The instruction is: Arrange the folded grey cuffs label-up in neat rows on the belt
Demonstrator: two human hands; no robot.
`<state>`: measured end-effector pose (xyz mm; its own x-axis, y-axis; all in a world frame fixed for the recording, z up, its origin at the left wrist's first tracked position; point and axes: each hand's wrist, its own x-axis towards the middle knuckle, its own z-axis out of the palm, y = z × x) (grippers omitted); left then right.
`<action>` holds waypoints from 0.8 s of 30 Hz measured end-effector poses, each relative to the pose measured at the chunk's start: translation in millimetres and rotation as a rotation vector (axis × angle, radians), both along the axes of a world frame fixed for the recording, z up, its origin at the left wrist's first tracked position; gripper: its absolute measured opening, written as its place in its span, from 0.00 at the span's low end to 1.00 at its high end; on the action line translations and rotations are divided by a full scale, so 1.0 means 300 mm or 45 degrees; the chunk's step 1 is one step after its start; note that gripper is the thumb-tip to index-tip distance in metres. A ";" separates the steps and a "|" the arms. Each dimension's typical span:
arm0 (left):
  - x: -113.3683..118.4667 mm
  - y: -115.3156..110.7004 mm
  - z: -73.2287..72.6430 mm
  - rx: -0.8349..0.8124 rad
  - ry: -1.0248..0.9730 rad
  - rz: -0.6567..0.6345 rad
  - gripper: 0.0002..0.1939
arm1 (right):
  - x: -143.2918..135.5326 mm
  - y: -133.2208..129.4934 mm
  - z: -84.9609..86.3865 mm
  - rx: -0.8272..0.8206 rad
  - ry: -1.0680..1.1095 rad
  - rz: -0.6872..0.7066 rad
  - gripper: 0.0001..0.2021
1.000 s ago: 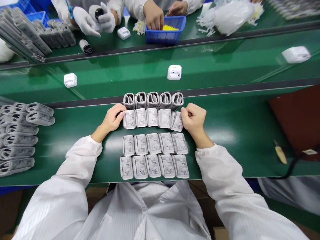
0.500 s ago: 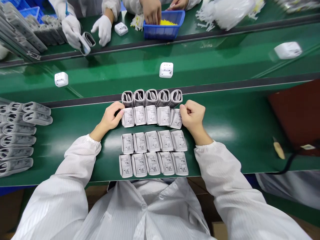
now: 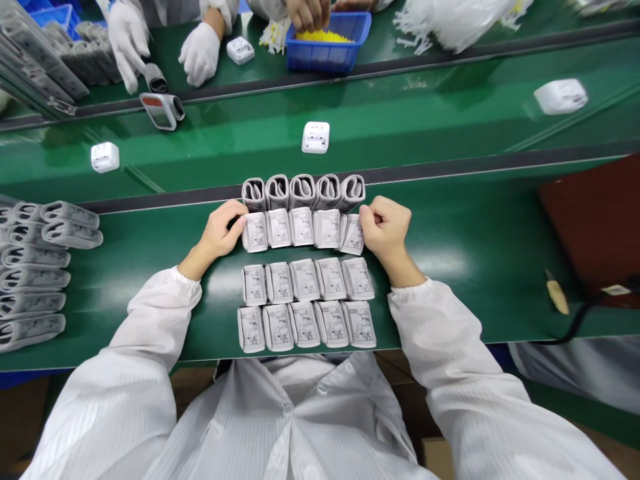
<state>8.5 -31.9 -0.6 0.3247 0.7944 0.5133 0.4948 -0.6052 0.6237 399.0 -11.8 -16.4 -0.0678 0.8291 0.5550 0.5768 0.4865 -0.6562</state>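
Note:
A row of grey folded wrist blood pressure cuffs (image 3: 302, 227), with printed drawings face up, lies between my hands. My left hand (image 3: 224, 230) is closed with thumb and fingers against the left end cuff (image 3: 255, 232). At the other end my right hand (image 3: 385, 225), curled like a fist, has its thumb and finger against a slightly tilted cuff (image 3: 354, 235). Rolled cuffs (image 3: 303, 192) stand in a row just behind, touching this one. Two more rows of printed cuffs (image 3: 305, 280) lie closer to my body, apart from my hands.
More folded cuffs (image 3: 33, 301) are stacked at the left. Beyond the ledge, a green conveyor (image 3: 240, 140) carries white device housings (image 3: 315, 137) and a monitor with a cuff (image 3: 160, 111). Co-workers' hands (image 3: 200, 55) are across it, near a blue bin (image 3: 327, 57). A pale-handled tool (image 3: 557, 295) lies right.
The white housings have moved left along the conveyor. A co-worker's gloved hand has let go of the monitor, which now lies on the conveyor. My hands stay at the row's ends.

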 end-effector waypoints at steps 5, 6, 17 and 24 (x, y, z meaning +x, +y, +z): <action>-0.002 -0.001 -0.001 -0.010 0.005 0.009 0.24 | 0.000 -0.001 0.002 -0.015 -0.017 -0.011 0.33; -0.002 -0.001 -0.002 -0.012 0.005 0.011 0.24 | 0.001 -0.001 0.000 -0.021 -0.021 -0.012 0.32; -0.004 -0.008 -0.001 -0.013 -0.011 -0.004 0.22 | 0.009 -0.001 -0.016 -0.002 -0.020 -0.006 0.31; 0.076 -0.032 0.063 0.178 -0.158 0.245 0.24 | 0.003 0.017 -0.022 -0.004 0.070 -0.010 0.27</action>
